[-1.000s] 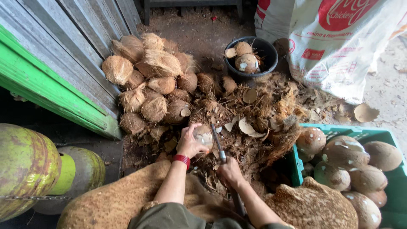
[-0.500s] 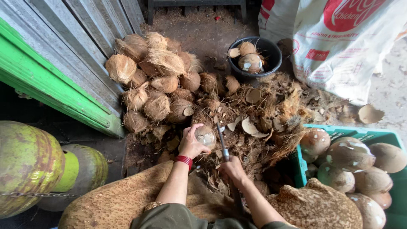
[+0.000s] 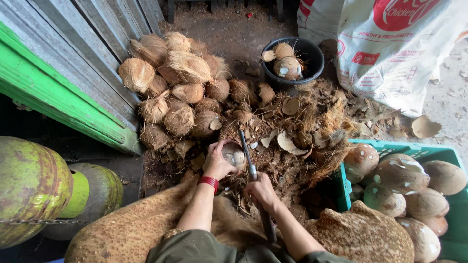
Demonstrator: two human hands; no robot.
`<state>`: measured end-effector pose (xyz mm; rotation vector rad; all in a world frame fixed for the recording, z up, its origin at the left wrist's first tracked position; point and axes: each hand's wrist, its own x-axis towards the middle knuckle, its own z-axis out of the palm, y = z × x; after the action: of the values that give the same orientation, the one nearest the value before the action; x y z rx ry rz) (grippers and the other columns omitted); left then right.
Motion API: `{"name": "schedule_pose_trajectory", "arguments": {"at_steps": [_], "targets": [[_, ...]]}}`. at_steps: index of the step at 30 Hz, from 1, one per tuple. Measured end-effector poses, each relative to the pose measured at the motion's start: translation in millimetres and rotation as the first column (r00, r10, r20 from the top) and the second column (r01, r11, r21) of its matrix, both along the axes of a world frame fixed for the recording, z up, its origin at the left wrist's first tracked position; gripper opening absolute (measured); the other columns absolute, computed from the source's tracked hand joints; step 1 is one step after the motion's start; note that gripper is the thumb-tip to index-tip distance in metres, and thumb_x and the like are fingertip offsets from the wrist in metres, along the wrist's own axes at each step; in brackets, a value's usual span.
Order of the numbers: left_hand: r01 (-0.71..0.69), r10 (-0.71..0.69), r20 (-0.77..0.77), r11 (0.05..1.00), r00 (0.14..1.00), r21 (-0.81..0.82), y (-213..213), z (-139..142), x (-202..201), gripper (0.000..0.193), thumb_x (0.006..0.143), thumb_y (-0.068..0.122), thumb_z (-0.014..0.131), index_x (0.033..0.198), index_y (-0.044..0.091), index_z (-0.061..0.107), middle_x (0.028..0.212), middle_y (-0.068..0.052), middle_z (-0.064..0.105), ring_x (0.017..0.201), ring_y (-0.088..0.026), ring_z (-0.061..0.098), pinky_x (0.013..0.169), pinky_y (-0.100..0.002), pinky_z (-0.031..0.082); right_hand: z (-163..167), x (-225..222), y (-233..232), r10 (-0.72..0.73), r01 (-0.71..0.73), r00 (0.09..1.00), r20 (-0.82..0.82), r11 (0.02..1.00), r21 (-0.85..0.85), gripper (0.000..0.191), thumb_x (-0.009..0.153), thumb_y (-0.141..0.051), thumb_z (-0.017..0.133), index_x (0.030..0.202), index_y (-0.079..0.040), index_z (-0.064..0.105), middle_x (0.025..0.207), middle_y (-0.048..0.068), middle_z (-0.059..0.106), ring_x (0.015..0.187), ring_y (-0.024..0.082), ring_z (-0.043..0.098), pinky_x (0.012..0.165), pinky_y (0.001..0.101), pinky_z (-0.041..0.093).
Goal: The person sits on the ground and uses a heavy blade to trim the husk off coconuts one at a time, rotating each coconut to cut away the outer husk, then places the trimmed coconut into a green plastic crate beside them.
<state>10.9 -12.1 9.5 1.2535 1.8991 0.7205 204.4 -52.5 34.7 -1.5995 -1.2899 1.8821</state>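
On fibrous husk litter (image 3: 302, 126), left hand (image 3: 217, 163) grips a round coconut (image 3: 234, 155); right hand (image 3: 262, 191) clasps a blade (image 3: 245, 151).

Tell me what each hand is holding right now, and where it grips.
Left hand cups a partly shelled coconut from its left side. Right hand grips a long blade at the handle.
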Motion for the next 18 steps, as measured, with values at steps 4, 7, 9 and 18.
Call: {"name": "schedule_pose_trajectory", "arguments": {"at_steps": [4,7,9,18], "targets": [[0.013,-0.014,0.028,0.999,1.0,0.038,-8,-1,0,0.102,0.038,0.007,0.093,0.129,0.033,0.053,0.136,-0.005,0.043,0.126,-0.029,0.051,0.1,-0.049,0.054,8,3,-4,0.008,0.012,0.999,-0.05,0.915,0.403,0.015,0.083,-0.002,0.064,0.079,-0.007,0.051,0.061,0.003,0.055,0.045,0.011,0.045,0.037,0.0273,0.038],[0.006,-0.006,-0.029,1.0,1.0,-0.022,-7,2,3,0.103,0.039,0.01,0.093,0.129,0.034,0.051,0.136,-0.003,0.042,0.125,-0.028,0.051,0.098,-0.049,0.056,-9,0,-3,0.003,0.042,0.995,-0.098,0.892,0.45,0.017,0.086,0.0,0.063,0.078,-0.006,0.049,0.06,0.005,0.055,0.045,0.014,0.044,0.038,0.0289,0.037],[-0.005,0.004,-0.019,0.998,1.0,-0.062,-5,5,5,0.102,0.039,0.01,0.094,0.129,0.036,0.052,0.136,-0.003,0.041,0.125,-0.028,0.05,0.098,-0.049,0.055,-25,-2,-3,-0.032,0.032,0.998,0.057,0.999,0.0,0.009,0.078,0.004,0.059,0.078,-0.005,0.057,0.06,0.007,0.062,0.041,0.018,0.049,0.035,0.0317,0.042],[-0.1,0.105,-0.094,0.994,0.99,0.053,-16,-3,6,0.1,0.041,0.018,0.096,0.128,0.033,0.049,0.131,-0.005,0.044,0.118,-0.027,0.053,0.094,-0.047,0.056,-12,1,6,0.064,-0.086,0.986,0.156,0.986,0.142,0.016,0.081,-0.004,0.071,0.078,-0.006,0.055,0.062,0.005,0.06,0.046,0.014,0.054,0.04,0.0286,0.047]]}}
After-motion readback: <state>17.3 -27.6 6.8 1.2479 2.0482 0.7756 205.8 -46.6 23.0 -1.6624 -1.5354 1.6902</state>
